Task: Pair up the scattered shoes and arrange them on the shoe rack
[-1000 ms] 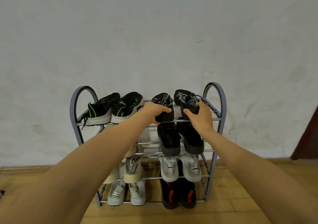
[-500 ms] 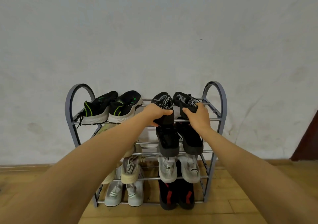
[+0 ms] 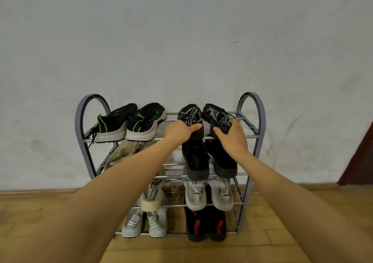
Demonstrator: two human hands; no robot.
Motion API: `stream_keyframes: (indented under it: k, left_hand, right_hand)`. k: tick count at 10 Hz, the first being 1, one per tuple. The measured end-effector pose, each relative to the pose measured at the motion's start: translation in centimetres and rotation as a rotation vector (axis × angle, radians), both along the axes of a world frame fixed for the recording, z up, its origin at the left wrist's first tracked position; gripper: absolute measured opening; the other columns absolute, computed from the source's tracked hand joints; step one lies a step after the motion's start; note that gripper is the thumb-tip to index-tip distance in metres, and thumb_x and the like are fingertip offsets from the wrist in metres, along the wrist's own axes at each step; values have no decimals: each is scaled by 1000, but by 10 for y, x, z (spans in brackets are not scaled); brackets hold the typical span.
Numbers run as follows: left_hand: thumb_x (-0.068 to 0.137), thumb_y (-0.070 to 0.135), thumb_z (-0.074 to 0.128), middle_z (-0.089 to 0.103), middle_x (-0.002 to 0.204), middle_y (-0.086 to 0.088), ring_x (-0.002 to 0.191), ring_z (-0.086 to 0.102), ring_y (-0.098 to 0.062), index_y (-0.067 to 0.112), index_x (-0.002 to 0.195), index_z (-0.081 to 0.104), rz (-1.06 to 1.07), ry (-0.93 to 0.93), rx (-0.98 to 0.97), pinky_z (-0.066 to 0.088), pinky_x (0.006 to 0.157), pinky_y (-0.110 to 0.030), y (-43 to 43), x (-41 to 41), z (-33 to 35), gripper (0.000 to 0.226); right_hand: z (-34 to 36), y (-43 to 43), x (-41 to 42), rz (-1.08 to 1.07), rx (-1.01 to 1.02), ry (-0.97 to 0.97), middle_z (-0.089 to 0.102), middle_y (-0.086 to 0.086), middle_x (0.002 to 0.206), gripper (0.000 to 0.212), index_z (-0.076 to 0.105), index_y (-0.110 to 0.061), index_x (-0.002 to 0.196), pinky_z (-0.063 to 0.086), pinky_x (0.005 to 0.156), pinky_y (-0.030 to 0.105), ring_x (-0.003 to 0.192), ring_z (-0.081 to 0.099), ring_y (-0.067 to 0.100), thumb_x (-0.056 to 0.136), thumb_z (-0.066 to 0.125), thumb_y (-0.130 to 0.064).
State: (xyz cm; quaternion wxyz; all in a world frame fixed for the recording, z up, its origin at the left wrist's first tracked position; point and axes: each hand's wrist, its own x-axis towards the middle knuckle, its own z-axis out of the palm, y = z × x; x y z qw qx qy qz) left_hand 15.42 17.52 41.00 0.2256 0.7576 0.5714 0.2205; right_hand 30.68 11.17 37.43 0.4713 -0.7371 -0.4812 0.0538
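Note:
A grey metal shoe rack [image 3: 260, 121] with several tiers stands against the wall. On the right of its top tier lie two black shoes with grey lettering. My left hand [image 3: 178, 130] grips the heel of the left black shoe [image 3: 190, 114]. My right hand [image 3: 232, 139] grips the heel of the right black shoe [image 3: 216, 112]. A black pair with green stripes [image 3: 131, 122] sits on the top tier's left side. Lower tiers hold a black pair [image 3: 210, 159], beige shoes [image 3: 125, 151], light grey pairs [image 3: 207, 195] and a black-and-red pair [image 3: 204, 224].
The rack backs onto a pale plaster wall [image 3: 181, 40]. A wooden floor [image 3: 272, 232] runs in front and to both sides. A dark brown door edge [image 3: 361, 157] shows at the far right.
Both hands have pushed the two black lettered shoes a little further back on the top tier. The view has shifted slightly downward.

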Motion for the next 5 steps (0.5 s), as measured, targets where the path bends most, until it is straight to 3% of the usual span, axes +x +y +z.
stream_keyframes:
  k: [1, 2, 3, 4, 5]
  left_hand:
    - [85, 65, 49, 65, 110, -15, 104, 60, -32, 2, 107, 61, 0, -55, -14, 48, 92, -40, -4, 0, -3, 68]
    - [87, 58, 53, 65, 114, -15, 107, 59, -32, 1, 110, 61, -18, -135, -31, 48, 95, -43, -9, -1, -4, 62]
    - [89, 37, 60, 65, 110, -20, 102, 61, -34, -3, 109, 62, -22, -139, 5, 51, 87, -40, -22, -9, -4, 45]
    - [85, 18, 62, 65, 110, -21, 101, 63, -34, -1, 113, 60, -14, -123, 7, 53, 83, -39, -35, -22, -1, 34]
    - [87, 15, 60, 65, 109, -15, 103, 62, -30, 2, 115, 60, -50, -130, 56, 48, 79, -33, -55, -31, 2, 31]
  right_hand:
    - [1, 0, 1, 18, -82, -40, 44, 16, 135, 62, 36, -9, 136, 44, 97, 42, 124, 45, 32, 90, 55, -44]
    - [3, -1, 0, 18, -125, -29, 41, 18, 137, 66, 34, -9, 139, 42, 102, 45, 127, 42, 35, 88, 58, -43]
    - [8, -7, -4, 29, -205, -19, 28, 18, 146, 81, 24, -11, 146, 37, 108, 49, 132, 36, 38, 81, 69, -29]
    - [16, -26, -10, 71, -183, -79, 30, 17, 145, 78, 27, -9, 144, 36, 110, 43, 132, 36, 35, 80, 70, -22]
    - [23, -48, -22, 79, -132, -156, 40, 16, 138, 66, 36, -9, 138, 39, 106, 40, 127, 41, 32, 82, 69, -21]
